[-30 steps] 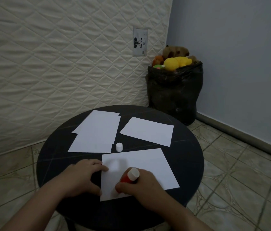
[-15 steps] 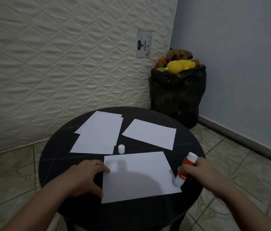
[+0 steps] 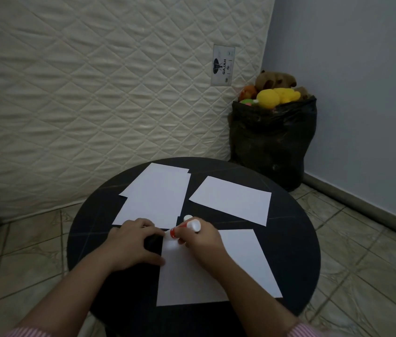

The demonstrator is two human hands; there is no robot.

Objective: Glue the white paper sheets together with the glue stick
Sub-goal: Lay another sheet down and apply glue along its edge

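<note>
Right hand (image 3: 200,239) has swung back, gripping glue stick (image 3: 186,228) (tip hidden) at near sheet (image 3: 216,268) corner.

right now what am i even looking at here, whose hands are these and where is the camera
This is one picture, taken by a camera worn on a person's head, looking forward and down, so the arms reach in from the bottom edge. No machine is involved, only two bare hands. They work over a round black table. The left hand rests at the left edge of the nearest white sheet. The right hand has its grip on a red glue stick, tip at that sheet's far left corner. Its white cap stands just behind. Farther back lie a stack of sheets and a single sheet.
</note>
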